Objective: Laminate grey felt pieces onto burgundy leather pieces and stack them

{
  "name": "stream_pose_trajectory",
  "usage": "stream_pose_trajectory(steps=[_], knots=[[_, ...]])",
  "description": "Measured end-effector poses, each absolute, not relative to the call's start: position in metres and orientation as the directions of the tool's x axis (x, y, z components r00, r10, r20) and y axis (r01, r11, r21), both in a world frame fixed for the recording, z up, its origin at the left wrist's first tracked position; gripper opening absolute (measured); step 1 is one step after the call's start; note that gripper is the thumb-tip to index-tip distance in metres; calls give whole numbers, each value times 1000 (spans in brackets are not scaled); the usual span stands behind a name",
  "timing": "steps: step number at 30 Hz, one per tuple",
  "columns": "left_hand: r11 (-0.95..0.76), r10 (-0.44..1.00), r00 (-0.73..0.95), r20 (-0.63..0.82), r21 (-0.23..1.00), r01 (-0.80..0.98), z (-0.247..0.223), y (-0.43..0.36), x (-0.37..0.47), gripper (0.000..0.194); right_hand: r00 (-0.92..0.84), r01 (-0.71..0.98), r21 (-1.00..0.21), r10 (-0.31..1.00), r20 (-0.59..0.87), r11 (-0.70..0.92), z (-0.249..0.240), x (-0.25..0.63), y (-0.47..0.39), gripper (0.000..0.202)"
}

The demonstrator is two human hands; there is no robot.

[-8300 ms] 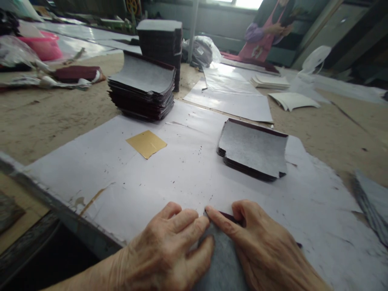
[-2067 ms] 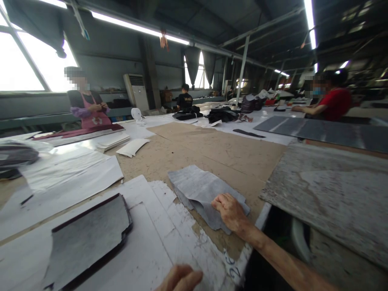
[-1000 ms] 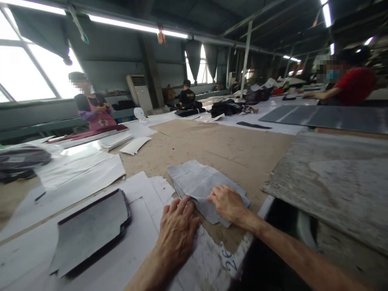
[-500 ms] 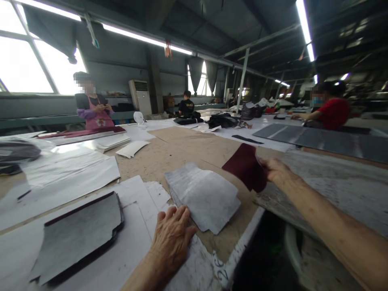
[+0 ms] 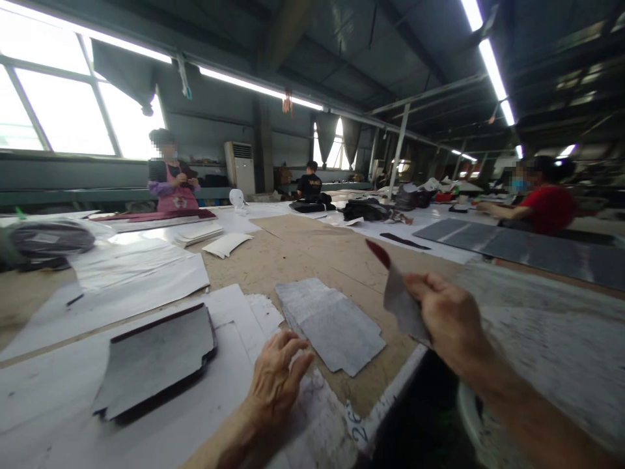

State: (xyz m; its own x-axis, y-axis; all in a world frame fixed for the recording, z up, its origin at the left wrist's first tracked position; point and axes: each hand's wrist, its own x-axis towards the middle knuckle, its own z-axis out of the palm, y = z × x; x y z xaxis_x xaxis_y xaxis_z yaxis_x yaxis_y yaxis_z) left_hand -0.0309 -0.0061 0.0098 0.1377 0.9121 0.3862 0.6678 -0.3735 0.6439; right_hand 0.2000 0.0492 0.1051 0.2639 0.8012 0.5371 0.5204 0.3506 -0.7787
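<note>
My right hand (image 5: 442, 312) pinches a cut piece of material (image 5: 403, 303), grey on the side facing me, with a dark red face showing at its curled top. It is held up over the table's front edge. My left hand (image 5: 280, 371) is over the table beside a flat grey piece (image 5: 332, 326), fingers bent and apart, holding nothing. The grey piece lies on brown board (image 5: 303, 247). To the left, a stack of grey pieces with dark edges (image 5: 159, 361) rests on white paper (image 5: 222, 391).
White sheets (image 5: 141, 267) and small white pieces (image 5: 227, 243) lie further left, near a plastic-wrapped dark bundle (image 5: 51, 241). A long dark panel (image 5: 517, 247) is at the right. People (image 5: 173, 182) work around the table.
My right hand has turned the dark red piece so its grey side shows. My left hand has lifted off the grey piece's near edge. The view has shifted slightly left.
</note>
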Motion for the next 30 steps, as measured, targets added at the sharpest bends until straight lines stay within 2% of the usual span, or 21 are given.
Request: stream_pose_trajectory(steps=[2,4,6,8,10,12,15,17,19,20,22,24,26,28,30], knots=[[-327,942,113,318,783,528,18,-28,-36,44,168,531,-737,801,574,417,84,156,19,21],[-201,979,39,198,937,287,23,-57,-44,45,30,509,-676,774,633,533,59,113,-12,20],[-2,994,-108,6,999,38,25,-88,-54,39,-214,424,-528,648,731,736,34,78,-40,22],[187,940,-270,-209,977,-105,24,-119,-69,33,-435,264,-433,507,745,862,13,56,-60,24],[317,848,-379,-370,928,-195,21,-146,-84,35,-576,153,-414,422,700,897,-1,46,-69,25],[389,776,-420,-471,881,-268,19,-166,-97,38,-665,135,-407,387,639,903,-7,46,-69,27],[468,725,-381,-574,816,-338,19,-183,-115,35,-750,180,-338,351,561,924,-11,52,-64,34],[535,731,-324,-600,800,-274,23,-187,-128,29,-767,218,-243,320,556,945,-16,54,-64,38],[583,753,-365,-547,812,-14,28,-188,-143,25,-756,234,-154,279,592,960,-23,54,-69,40],[580,770,-443,-460,793,185,31,-187,-150,25,-743,228,-125,256,618,966,-26,53,-72,39],[518,813,-560,-159,636,572,34,-181,-158,27,-711,221,-91,224,667,971,-31,51,-79,36],[396,860,-497,117,462,794,33,-169,-156,28,-679,246,-53,211,703,968,-35,48,-84,34],[251,916,-349,196,400,882,28,-152,-145,28,-659,307,0,213,721,952,-36,46,-88,35],[161,955,-241,173,380,911,21,-133,-129,26,-668,354,72,198,718,932,-38,45,-90,35],[153,972,-207,109,372,915,16,-115,-117,22,-660,393,129,181,729,911,-42,43,-90,34]])
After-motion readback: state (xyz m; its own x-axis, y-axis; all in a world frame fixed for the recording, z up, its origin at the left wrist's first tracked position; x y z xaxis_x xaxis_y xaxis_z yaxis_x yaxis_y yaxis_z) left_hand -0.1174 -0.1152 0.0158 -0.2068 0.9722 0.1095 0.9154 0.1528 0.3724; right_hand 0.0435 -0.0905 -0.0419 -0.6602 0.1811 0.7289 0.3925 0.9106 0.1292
